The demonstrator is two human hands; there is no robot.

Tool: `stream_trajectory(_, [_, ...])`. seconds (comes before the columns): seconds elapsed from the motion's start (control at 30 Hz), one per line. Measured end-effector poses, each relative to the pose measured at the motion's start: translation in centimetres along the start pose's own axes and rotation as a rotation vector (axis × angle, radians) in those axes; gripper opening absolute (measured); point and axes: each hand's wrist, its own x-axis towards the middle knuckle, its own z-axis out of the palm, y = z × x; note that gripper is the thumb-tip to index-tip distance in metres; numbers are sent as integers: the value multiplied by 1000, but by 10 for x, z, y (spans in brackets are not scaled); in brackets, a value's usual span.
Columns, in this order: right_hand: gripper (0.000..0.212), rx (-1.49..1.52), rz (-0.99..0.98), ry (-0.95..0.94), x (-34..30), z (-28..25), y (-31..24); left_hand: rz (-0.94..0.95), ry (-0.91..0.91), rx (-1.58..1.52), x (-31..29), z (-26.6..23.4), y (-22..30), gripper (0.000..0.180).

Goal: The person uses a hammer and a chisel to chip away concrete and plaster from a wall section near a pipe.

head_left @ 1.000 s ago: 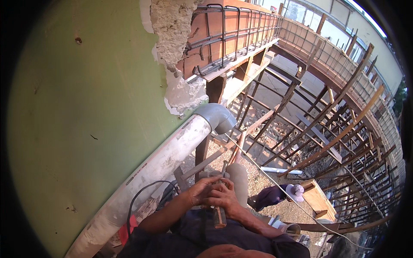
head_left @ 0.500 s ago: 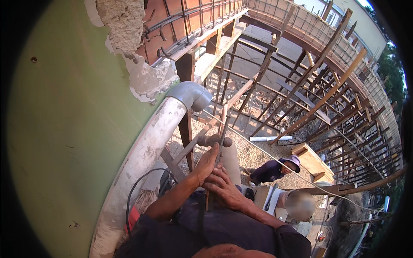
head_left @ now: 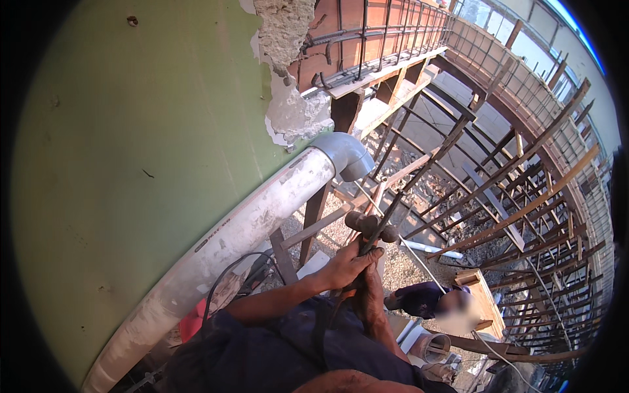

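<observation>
In front of my body my two hands are together around a hammer with a thick, rounded, double-faced head and a long dark metal bar that crosses it. My left hand is closed around the bar just below the hammer head, its thumb lying across. Pressed close against it from the right, my right hand is closed too; its fingers are mostly hidden, so what they grip cannot be made out. Left of my hands, a dirty white pipe runs slanting along the green wall, ending in a grey elbow.
Far below, a person in dark clothes stands beside a wooden box on gravel. Timber props and beam formwork with rebar fill the right and back. A black cable loops near my left forearm; a bucket stands lower right.
My view has swung, so wall and pipe reach further right. My left hand has gone from fingers stretched along the bar to closed around it; my right hand has shifted from lying over it to beside it.
</observation>
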Motion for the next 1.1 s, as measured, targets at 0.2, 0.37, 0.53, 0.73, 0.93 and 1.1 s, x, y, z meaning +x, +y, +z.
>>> stream_trajectory(0.2, [48, -436, 20, -143, 12, 11, -19, 23, 13, 339, -11, -15, 39, 52])
stream_trajectory(0.37, [32, -505, -6, -18, 15, 10, -10, -147, -59, 615, -9, -20, 80, 57])
stream_trajectory(0.53, [35, -376, -42, -54, 11, 3, -8, -227, -221, 569, -5, -26, 88, 54])
stream_trajectory(0.73, [37, -92, -281, 179, 10, -2, -7, -43, 136, 749, -6, -46, 145, 38])
stream_trajectory(0.93, [27, -236, -219, 365, 3, -38, -25, 678, 559, 753, 38, -40, 223, 30])
stream_trajectory(1.1, [25, -515, -292, 325, 0, -21, -41, 1271, 595, 1024, 103, -27, 280, 36])
